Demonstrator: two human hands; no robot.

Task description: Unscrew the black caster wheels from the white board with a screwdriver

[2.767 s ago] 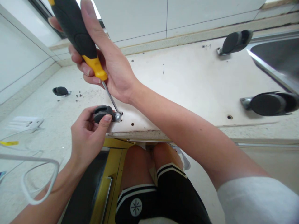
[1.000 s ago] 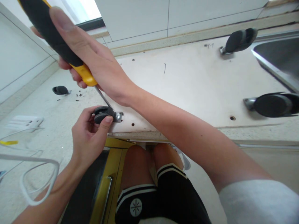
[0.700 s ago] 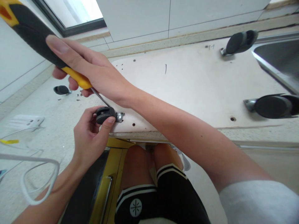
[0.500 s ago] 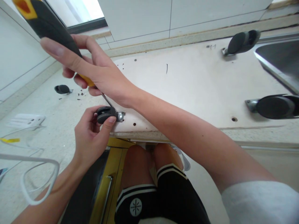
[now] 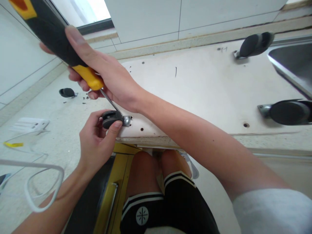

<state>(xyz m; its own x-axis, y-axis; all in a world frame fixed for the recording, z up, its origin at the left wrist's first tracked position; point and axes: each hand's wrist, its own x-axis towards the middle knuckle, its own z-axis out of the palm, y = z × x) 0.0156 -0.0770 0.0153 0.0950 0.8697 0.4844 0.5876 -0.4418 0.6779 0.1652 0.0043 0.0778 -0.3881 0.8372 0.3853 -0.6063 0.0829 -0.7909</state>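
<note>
My left hand (image 5: pixel 99 136) pinches a black twin-wheel caster (image 5: pixel 110 119) between thumb and fingers. The caster's metal mounting plate (image 5: pixel 127 121) rests near the left front corner of a white board (image 5: pixel 195 87). In my right hand (image 5: pixel 109 73) is a black and yellow screwdriver (image 5: pixel 53 35), its handle slanting up to the left. The thin shaft runs down to the plate beside the wheel; its tip is hidden there. My right thumb lies along the upper side of the handle.
Two more casters (image 5: pixel 254 45) (image 5: pixel 290 112) stand on the board's right end, near a metal sink (image 5: pixel 292 61). Another caster (image 5: pixel 67 92) lies on the counter at left, with small dark screws close by. A white power strip (image 5: pixel 31 125) and a white cable (image 5: pixel 44 208) are farther left.
My right hand has shifted its grip on the screwdriver handle, the thumb swinging up and over to the right, showing more of the yellow collar. My left hand stays on the caster.
</note>
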